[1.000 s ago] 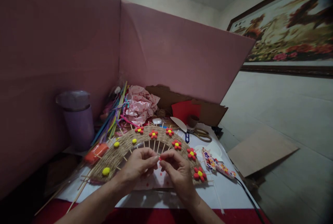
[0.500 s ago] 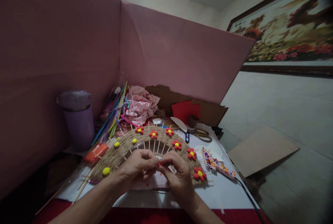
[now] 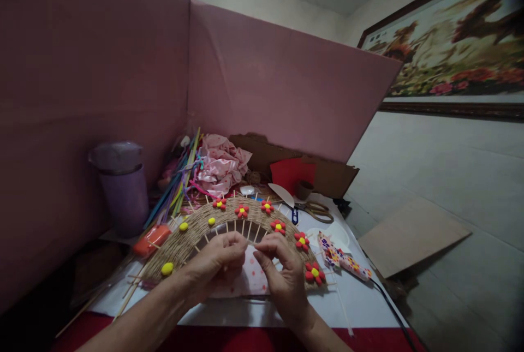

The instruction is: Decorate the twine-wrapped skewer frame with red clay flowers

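Observation:
My left hand point(image 3: 230, 254) is closed, its thumb pressed against curled fingers. Close beside it, my right hand point(image 3: 278, 264) has thumb and forefinger pinched together. Whatever either hand holds is hidden by the fingers. Both hover over the inner opening of an arched twine-woven panel point(image 3: 164, 251) on thin wooden sticks. Red flowers with yellow centres, such as the lower right flower point(image 3: 314, 273), decorate its top and right side. Several plain yellow dots, one being the lower left dot point(image 3: 167, 269), sit on its left. White paper with red spots point(image 3: 254, 275) shows below the hands.
An orange-red clay packet point(image 3: 152, 240) lies left of the panel, near a purple bin point(image 3: 125, 199). Behind are pipe cleaners point(image 3: 180, 177), crumpled pink wrapping point(image 3: 223, 163) and scissors point(image 3: 319, 211). A flower-patterned glue gun point(image 3: 344, 262) with a black cord lies at right.
My fingertips have drawn slightly apart. The small red piece seen between them earlier is out of sight, and more of the spotted paper shows. The panel has stayed put.

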A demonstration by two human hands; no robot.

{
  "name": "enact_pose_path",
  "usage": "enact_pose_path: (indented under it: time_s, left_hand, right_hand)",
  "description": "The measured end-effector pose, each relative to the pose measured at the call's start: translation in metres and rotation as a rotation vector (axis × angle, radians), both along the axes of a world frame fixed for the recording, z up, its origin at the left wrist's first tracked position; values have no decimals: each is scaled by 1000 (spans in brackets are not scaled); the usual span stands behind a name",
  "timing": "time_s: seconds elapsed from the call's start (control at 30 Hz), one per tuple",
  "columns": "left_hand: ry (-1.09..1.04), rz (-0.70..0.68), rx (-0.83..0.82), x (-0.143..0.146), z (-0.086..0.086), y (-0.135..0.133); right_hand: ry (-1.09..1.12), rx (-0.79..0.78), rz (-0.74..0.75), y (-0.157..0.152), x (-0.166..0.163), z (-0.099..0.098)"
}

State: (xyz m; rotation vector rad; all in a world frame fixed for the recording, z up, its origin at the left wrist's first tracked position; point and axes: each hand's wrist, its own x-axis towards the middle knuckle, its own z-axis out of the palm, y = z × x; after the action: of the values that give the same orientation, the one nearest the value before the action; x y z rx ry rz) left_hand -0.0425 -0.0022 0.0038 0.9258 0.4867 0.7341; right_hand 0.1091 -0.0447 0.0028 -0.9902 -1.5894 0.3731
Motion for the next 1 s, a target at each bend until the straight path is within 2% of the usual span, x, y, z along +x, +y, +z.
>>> enact_pose_path:
  time_s: [0.13, 0.47, 0.67, 0.87, 1.0]
  left_hand:
    - [14, -16, -88, 0, -1, 1]
    - [26, 119, -56, -1, -3, 2]
    - [39, 46, -118, -2, 4, -1]
    - [26, 107, -171, -2, 11, -1]
    - [21, 120, -128, -1, 9, 0]
  right_hand:
    - [5, 5, -11, 1, -1, -3]
    - [-1, 22, -23, 0, -1, -6]
    - [-9, 28, -22, -1, -1, -6]
    - [-7, 33, -28, 0, -1, -9]
    - [0, 21, -22, 1, -1, -10]
